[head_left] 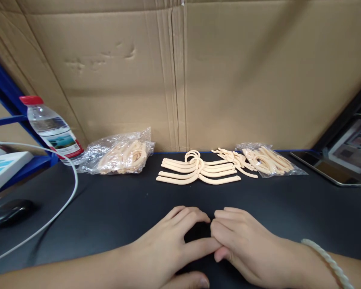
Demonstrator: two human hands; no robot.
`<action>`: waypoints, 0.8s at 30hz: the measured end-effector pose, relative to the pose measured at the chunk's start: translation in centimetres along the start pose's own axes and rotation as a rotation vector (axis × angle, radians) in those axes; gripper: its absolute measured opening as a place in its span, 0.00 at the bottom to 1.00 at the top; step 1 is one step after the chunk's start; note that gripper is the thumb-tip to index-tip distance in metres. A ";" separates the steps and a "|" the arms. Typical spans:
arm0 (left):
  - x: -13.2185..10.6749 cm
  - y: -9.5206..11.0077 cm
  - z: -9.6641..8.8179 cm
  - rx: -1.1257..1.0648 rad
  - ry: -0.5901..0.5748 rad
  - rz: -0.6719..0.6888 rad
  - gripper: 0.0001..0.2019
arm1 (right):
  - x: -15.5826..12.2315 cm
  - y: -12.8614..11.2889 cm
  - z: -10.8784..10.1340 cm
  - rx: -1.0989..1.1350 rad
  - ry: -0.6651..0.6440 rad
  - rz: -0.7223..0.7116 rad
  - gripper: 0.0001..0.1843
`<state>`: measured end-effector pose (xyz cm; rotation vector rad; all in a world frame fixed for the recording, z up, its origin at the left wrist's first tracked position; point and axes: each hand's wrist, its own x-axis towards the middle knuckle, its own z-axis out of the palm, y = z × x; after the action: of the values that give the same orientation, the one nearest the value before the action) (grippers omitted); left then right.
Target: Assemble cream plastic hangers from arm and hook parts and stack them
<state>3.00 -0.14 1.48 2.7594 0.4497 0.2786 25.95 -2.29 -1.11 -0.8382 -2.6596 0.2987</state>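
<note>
My left hand (168, 245) and my right hand (246, 245) rest palm down on the black table top (108, 208), near its front edge. Their fingertips meet in the middle, and my left thumb touches the right fingers. The fingers are loosely curved and nothing shows in either hand. A pale braided bracelet (327, 259) sits on my right wrist. Beyond the hands lies a row of cream plastic hanger-shaped pieces (198, 170), stacked and overlapping, well out of touch.
A clear bag of the same cream parts (120, 154) lies at back left, another bag (269, 160) at back right. A water bottle (52, 130) leans at the left beside a white cable (69, 196) and a black mouse (9, 212). A phone (327, 168) lies at the right. A cardboard wall (180, 72) stands behind.
</note>
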 end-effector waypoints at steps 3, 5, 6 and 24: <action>0.1 0.1 -0.2 0.014 0.017 0.023 0.19 | 0.1 0.0 0.0 0.014 0.021 -0.012 0.18; 0.2 0.2 -0.2 0.019 0.028 0.036 0.19 | 0.1 0.1 -0.1 0.014 0.035 -0.013 0.19; 0.2 0.2 -0.2 0.020 0.032 0.038 0.19 | 0.1 0.1 -0.1 0.010 0.041 -0.011 0.20; -1.2 -1.6 0.1 0.212 0.230 -0.078 0.22 | -0.8 3.4 -1.6 0.063 0.198 0.236 0.11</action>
<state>1.51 0.88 0.67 2.9179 0.6795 0.5629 28.87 0.11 -0.87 -1.1024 -2.3603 0.3357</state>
